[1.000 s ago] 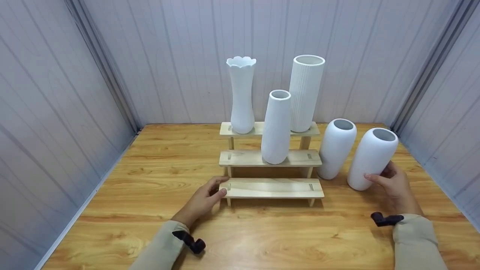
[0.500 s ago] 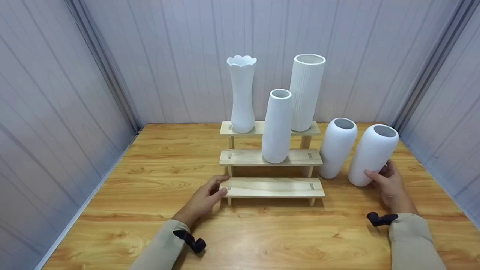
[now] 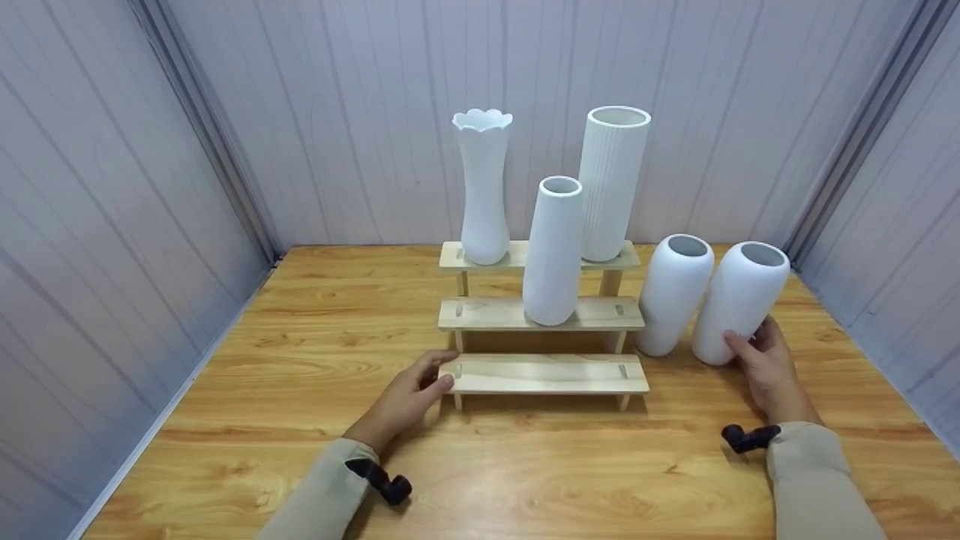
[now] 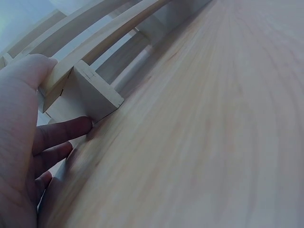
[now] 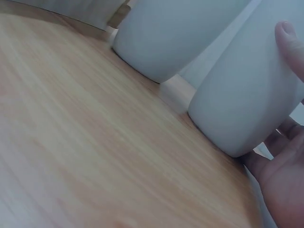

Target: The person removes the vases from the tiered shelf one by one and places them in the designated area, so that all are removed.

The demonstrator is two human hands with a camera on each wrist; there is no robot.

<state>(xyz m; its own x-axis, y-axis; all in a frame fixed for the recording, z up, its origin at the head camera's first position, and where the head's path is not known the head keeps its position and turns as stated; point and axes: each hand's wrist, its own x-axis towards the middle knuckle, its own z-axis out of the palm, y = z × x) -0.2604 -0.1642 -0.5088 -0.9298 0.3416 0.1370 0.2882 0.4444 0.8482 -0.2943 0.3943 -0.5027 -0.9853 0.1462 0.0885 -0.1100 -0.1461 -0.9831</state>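
Note:
A white ceramic vase (image 3: 739, 304) stands upright on the table at the right. My right hand (image 3: 766, 367) holds it low down, thumb on the front and the other fingers round the far side. A matching vase (image 3: 673, 296) is just left of it, with a narrow gap at their bases in the right wrist view. My left hand (image 3: 409, 394) grips the left end of the lowest shelf of a three-tier wooden stand (image 3: 547, 375). In the left wrist view the thumb (image 4: 40, 66) lies on the board while the fingers reach beside the leg.
On the stand's top tier are a scallop-rimmed vase (image 3: 484, 191) and a ribbed cylinder vase (image 3: 613, 184). A tapered vase (image 3: 553, 259) occupies the middle tier. Panelled walls (image 3: 360, 120) enclose the wooden table (image 3: 315, 330) at the back and both sides.
My right hand has slid the held vase back and slightly left, closer to its matching vase. The left hand stays at the stand's end.

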